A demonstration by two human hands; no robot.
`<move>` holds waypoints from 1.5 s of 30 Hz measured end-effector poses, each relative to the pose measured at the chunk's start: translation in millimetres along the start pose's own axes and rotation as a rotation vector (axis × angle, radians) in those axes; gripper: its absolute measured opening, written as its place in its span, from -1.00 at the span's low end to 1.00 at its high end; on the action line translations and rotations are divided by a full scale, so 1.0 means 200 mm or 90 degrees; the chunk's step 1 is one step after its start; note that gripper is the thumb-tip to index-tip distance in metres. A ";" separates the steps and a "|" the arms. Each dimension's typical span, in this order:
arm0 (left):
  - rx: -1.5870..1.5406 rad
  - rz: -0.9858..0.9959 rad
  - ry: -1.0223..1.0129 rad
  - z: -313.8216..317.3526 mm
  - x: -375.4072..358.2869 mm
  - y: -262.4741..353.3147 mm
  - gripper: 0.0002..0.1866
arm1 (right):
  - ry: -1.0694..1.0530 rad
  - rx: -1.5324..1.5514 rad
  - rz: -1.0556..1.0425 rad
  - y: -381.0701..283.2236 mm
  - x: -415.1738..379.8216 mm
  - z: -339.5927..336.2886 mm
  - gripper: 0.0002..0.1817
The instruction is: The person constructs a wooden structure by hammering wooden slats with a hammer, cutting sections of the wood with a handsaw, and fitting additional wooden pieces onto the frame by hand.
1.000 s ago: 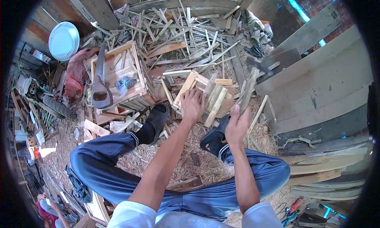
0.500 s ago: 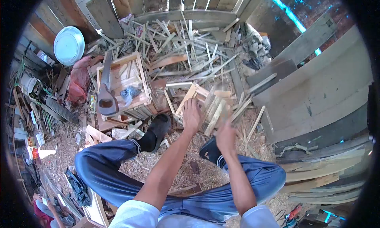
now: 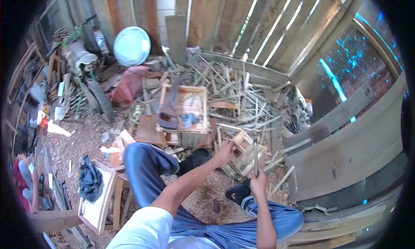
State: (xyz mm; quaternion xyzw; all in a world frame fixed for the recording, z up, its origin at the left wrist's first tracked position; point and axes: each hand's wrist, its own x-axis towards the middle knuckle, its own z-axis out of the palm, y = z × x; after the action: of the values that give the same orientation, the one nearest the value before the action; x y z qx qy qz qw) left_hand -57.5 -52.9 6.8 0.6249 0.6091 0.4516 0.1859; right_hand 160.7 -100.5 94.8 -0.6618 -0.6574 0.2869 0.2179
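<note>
Fingers of the right hand point(image 3: 258, 183) are wrapped round an upright hatchet point(image 3: 255, 156); the left hand point(image 3: 226, 152) grips a wood block point(image 3: 240, 141).

The block is held just ahead of the feet; splitting seems part done (cut sticks point(image 3: 242, 95) are heaped behind, far right).

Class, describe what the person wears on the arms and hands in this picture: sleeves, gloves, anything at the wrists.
Both arms are bare from above the elbow down. A white short sleeve covers the left shoulder; the right sleeve is barely in view. The left hand and right hand wear no gloves. No watch, band or ring shows, though the hands are small in view.
</note>
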 end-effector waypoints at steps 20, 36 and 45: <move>0.509 -0.387 0.041 -1.18 -0.01 -0.19 -0.59 | -0.273 0.019 -0.219 -0.83 0.17 0.82 -0.17; -0.345 -0.149 0.098 -0.97 0.18 0.65 -0.66 | -0.412 0.912 0.211 -0.80 0.16 0.22 -0.30; -0.356 -0.203 -0.494 -0.27 0.09 0.74 -0.41 | 0.130 0.927 0.093 -0.35 0.18 -0.34 -0.78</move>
State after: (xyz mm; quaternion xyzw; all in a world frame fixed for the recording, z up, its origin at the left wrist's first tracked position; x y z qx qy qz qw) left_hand -14.2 -81.0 156.6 0.5723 0.4385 0.2982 0.6254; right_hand 152.3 -56.0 188.0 -0.4154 -0.2312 0.6014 0.6421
